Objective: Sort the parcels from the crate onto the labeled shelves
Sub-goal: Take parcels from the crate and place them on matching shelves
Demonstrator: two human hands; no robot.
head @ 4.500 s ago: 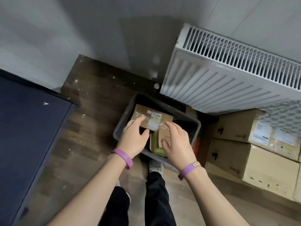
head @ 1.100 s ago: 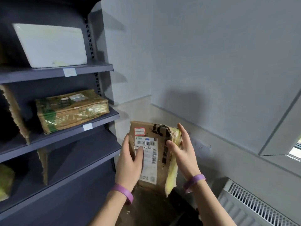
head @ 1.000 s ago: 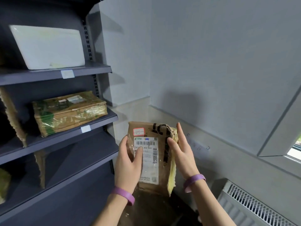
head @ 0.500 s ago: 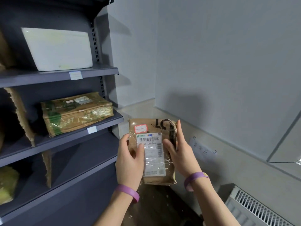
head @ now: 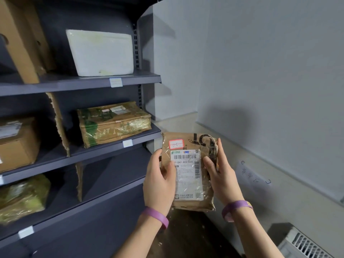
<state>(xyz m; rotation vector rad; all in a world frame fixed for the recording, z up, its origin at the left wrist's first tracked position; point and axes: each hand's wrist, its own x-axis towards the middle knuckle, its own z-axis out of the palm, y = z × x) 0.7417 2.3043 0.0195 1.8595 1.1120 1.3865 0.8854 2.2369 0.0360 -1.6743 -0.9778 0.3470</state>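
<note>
A brown paper parcel (head: pixel 188 144) with a white shipping label and a small red-bordered sticker stands upright in front of me, label side facing me. My left hand (head: pixel 159 180) grips its left edge with the thumb on the label. My right hand (head: pixel 222 176) holds its right edge, fingers along the side. The dark grey shelf unit (head: pixel 137 80) stands to the left, with small white labels (head: pixel 115 82) on its shelf edges. The crate is out of view.
On the shelves lie a white foam box (head: pixel 101 53), a taped green-printed parcel (head: pixel 113 122), a brown carton (head: pixel 16 144) and a greenish wrapped parcel (head: pixel 22 198). Cardboard dividers (head: pixel 58 125) split the shelves. A radiator (head: pixel 305 243) stands low at the right.
Since the crate, I have lifted the parcel and turned to the shelves. Over the last second the parcel turned to show its label flat, and the view swung left, revealing more shelf compartments.
</note>
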